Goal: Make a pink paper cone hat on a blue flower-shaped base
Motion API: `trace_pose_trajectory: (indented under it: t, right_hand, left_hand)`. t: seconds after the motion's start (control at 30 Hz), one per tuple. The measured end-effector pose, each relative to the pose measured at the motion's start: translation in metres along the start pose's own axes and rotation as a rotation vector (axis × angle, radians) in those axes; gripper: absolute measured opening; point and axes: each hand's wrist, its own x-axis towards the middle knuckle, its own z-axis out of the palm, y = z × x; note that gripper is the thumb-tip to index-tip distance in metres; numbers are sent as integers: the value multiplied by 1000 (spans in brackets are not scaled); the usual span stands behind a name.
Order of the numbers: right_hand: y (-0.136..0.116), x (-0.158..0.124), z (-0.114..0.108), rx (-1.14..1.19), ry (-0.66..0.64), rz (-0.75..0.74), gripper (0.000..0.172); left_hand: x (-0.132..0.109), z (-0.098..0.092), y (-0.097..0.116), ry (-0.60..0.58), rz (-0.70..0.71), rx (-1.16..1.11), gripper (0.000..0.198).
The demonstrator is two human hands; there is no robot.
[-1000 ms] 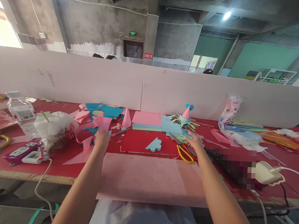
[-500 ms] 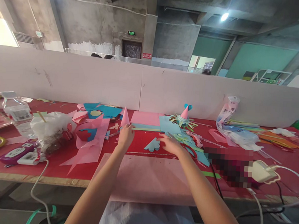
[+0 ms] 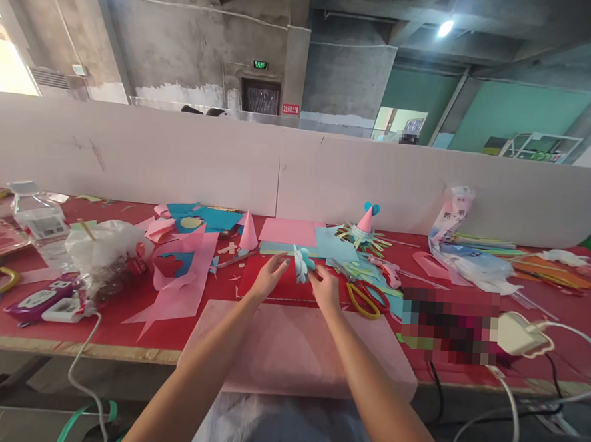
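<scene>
A light blue scalloped paper flower cutout (image 3: 300,264) is held up above the red work surface, its layers partly spread. My right hand (image 3: 326,287) pinches it at its right edge. Just to its left is my left hand (image 3: 270,277), fingers apart and nothing in them, with a small gap to the paper. Behind that hand stands a plain pink paper cone (image 3: 248,232). Scissors with a yellow handle (image 3: 363,301) lie to the right of my right hand. Farther back is a pink cone (image 3: 366,223) with blue round pieces on top and a fringe of paper strips.
Pink paper offcuts (image 3: 191,285) and blue paper (image 3: 210,220) lie on the left, near a plastic bag (image 3: 108,246) and a bottle (image 3: 36,212). A white charger (image 3: 518,337) with cables sits at right. A pale partition (image 3: 204,155) closes the table's back.
The paper flower has gone from lying on the table to being lifted and partly opened in my right hand. My left hand has left the pink cone and moved right. The yellow-handled scissors now show.
</scene>
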Motion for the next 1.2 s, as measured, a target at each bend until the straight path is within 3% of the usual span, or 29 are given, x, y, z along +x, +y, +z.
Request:
trace_pose_trajectory:
  t: [0.2, 0.37, 0.47, 0.6, 0.7, 0.8, 0.93, 1.07, 1.2]
  right_hand:
    - [-1, -9, 7, -125, -40, -100, 22]
    - [0, -11, 8, -79, -86, -166, 23]
    - [2, -10, 8, -50, -83, -104, 30]
    - [4, -9, 4, 130, -104, -17, 40]
    - [7, -9, 1, 278, -131, 75, 41]
    - [10, -6, -1, 322, -76, 154, 41]
    - [10, -3, -8, 431, -16, 267, 45]
    - [2, -5, -13, 527, -111, 254, 51]
    - [-4, -9, -7, 539, -259, 233, 46]
  left_hand:
    - [-2, 6, 8, -57, -120, -227, 64]
    - [-2, 6, 4, -89, -160, -265, 53]
    - [1, 2, -4, -75, -182, -231, 41]
    - [6, -2, -14, 47, -203, -211, 43]
    - [9, -4, -18, 120, -261, -292, 47]
    - [11, -7, -18, 179, -326, -411, 49]
    - [10, -10, -13, 187, -342, -520, 38]
    - [10, -9, -12, 176, -337, -511, 36]
    - [10, -6, -17, 153, -319, -400, 50]
